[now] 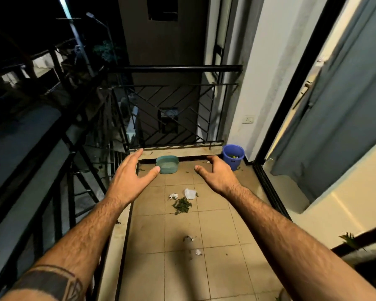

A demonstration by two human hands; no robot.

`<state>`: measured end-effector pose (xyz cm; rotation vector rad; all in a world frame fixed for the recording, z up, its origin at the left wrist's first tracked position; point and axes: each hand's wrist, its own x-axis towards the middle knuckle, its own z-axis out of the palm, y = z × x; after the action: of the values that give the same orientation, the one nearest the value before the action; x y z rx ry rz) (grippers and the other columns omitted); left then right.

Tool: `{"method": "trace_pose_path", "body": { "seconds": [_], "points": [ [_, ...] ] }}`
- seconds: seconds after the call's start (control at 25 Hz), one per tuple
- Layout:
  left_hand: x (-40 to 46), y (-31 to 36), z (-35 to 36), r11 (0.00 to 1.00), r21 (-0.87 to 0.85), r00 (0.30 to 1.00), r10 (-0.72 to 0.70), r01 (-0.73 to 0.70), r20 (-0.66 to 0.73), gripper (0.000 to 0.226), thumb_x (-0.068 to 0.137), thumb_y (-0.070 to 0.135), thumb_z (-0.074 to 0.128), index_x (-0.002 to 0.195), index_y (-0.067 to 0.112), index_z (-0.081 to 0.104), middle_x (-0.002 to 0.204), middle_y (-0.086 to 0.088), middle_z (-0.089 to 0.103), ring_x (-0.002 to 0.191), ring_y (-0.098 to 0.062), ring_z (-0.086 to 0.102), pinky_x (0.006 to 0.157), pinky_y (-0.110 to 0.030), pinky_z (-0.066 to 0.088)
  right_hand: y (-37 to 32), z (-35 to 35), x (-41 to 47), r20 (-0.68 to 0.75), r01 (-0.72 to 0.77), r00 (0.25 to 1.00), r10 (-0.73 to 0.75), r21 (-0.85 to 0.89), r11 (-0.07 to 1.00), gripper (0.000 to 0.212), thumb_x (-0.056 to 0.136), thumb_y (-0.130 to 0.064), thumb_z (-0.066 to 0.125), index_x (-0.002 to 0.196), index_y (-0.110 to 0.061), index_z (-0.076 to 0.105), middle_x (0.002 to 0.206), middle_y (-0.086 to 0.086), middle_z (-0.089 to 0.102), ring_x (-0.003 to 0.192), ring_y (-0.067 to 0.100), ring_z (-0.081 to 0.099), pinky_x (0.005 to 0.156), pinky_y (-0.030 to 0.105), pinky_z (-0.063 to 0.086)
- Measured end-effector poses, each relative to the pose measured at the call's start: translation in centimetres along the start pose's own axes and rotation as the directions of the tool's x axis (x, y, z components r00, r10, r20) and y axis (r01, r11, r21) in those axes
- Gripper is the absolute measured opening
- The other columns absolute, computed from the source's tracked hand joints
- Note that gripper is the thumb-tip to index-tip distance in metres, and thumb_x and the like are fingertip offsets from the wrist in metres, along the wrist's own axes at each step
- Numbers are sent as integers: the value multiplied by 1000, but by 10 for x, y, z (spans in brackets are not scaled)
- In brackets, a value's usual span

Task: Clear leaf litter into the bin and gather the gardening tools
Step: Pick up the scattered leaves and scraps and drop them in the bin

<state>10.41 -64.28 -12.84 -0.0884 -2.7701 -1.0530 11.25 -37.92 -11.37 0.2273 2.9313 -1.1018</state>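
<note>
**Balcony floor: loose leaves, empty hands, bin at the far right**

Your left hand [130, 181] and right hand [217, 177] are both held out over the tiled floor [215, 268], fingers spread wide, holding nothing.

The leaf pile [182, 205] lies mid-floor, between and below your hands: small green leaves in a loose heap. Just beyond it lie two white scraps [189, 194] (paper or plastic, hard to say which). Nearer you are two more crumpled bits [188, 238], with small leaf flecks scattered about.

Handling, as a judgement: the leaves will be very light, limp and loose, with no single place to grip. Pinching will shed them. Better to rake the heap together with cupped fingers from both sides and lift it as a double handful, palms under. The white scraps should crush easily and can go in the same scoop.

The blue bin [233, 156] stands in the far right corner against the wall, some green and white litter already inside. It is well apart from the pile, so carry low to lose less.

A teal tub [167, 164] sits at the far edge under the railing [174, 68]. No gardening tools are clearly visible.

No brand, label or legible writing anywhere; the bin face is unmarked as far as can be seen.
</note>
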Motion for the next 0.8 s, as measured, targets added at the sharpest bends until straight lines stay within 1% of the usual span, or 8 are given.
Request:
{"method": "trace_pose_path", "body": {
  "seconds": [0.16,0.32,0.44,0.52,0.68,0.8],
  "points": [
    [0,-21,-5,1000,-22,999,8,-8,37,86,85,65,64,155,26,33,159,-3,36,145,-22,35,118,-44,33,-7,8,-29,-33,-31,999,30,-35,999,72,93,-56,60,149,-15,41,152,6,47,138,24,47,111,40,42],
    [1,-10,-1,999,-18,998,43,-42,46,85,87,62,64,156,25,32,160,-3,34,145,-22,33,117,-44,33,4,-8,-40,-63,-77,995,74,-53,996,72,93,-56,60,150,-17,40,152,5,47,136,23,48,111,41,42],
    [6,4,4,997,7,996,74,-75,57,87,86,65,63,157,28,29,161,-2,32,145,-23,34,116,-49,34,14,-24,-33,-89,-82,993,77,-49,995,71,93,-54,62,149,-16,40,149,7,50,134,24,50,111,41,43],
    [7,15,11,996,36,994,77,-80,74,89,84,69,60,157,30,26,162,0,31,145,-23,34,116,-51,35,24,-34,-27,-84,-67,994,64,-41,997,71,93,-53,63,149,-15,41,148,8,51,133,24,51,110,42,44],
    [3,43,34,991,113,996,65,-72,65,92,85,72,57,158,30,22,164,2,25,149,-20,26,120,-47,29,50,-56,-7,-40,-17,999,15,-49,999,77,91,-56,64,151,-15,38,149,8,49,135,25,50,112,42,43],
    [-1,63,53,990,136,996,36,-46,80,101,78,84,47,159,29,21,165,5,23,152,-16,20,123,-47,23,70,-73,10,8,33,999,-33,-72,997,82,89,-59,64,152,-15,37,151,9,48,135,26,50,111,44,44]
  ]
}}
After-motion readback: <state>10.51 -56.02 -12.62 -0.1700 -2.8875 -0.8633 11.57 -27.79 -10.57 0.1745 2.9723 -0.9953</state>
